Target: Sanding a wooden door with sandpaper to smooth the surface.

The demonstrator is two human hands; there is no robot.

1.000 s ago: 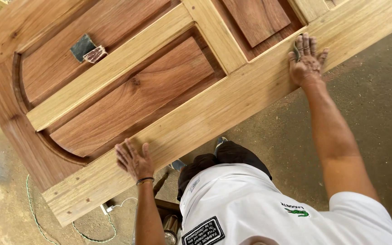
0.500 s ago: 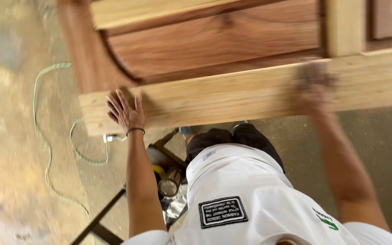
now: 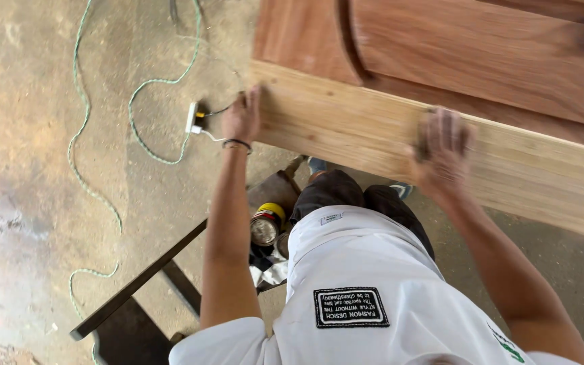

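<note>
The door point(image 3: 441, 128) lies flat in front of the person, above the floor point(image 3: 28, 169). The left hand point(image 3: 241, 118) rests at the door's left end on its near rail; the right hand point(image 3: 441, 145) lies flat on the same rail, further right. A cord point(image 3: 82, 135) and plug point(image 3: 194, 116) lie on the floor left of the door. A can point(image 3: 265, 224) stands below the near edge, beside the left forearm.
</note>
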